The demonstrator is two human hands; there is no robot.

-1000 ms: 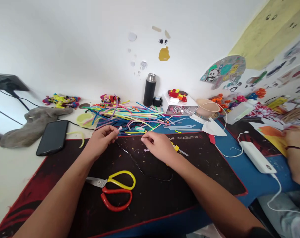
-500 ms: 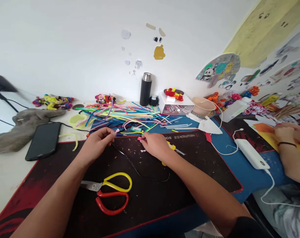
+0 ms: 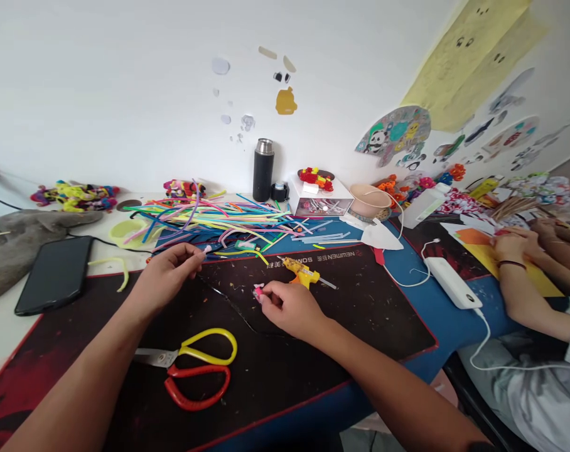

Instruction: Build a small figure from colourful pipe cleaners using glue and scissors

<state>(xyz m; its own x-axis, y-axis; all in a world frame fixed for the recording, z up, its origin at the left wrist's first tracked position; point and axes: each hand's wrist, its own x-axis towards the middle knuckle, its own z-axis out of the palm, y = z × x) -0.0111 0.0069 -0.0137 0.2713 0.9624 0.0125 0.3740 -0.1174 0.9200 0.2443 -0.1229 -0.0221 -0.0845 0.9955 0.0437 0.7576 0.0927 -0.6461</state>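
My left hand (image 3: 172,271) pinches a small pale piece (image 3: 207,249) between thumb and fingertips, above the mat's far edge. My right hand (image 3: 292,307) is closed low over the dark mat, with a small bright pink piece (image 3: 259,291) at its fingertips. A pale scrap shows right against that piece; whether it is held too, I cannot tell. Just behind my right hand lies a yellow glue gun (image 3: 304,274) with a clear stick at its back. Its black cord (image 3: 228,300) curves over the mat between my hands. Scissors (image 3: 198,367) with yellow and red handles lie nearer me.
A pile of coloured pipe cleaners (image 3: 209,216) spreads along the back, before a black thermos (image 3: 263,171) and a white box (image 3: 325,198). A phone (image 3: 54,274) lies at left. On the right are a white power bank (image 3: 453,282) and another person's hands (image 3: 513,245).
My right hand has picked up the pink piece and drawn back toward me, uncovering the glue gun. My left hand keeps its pinch. The view has turned right.
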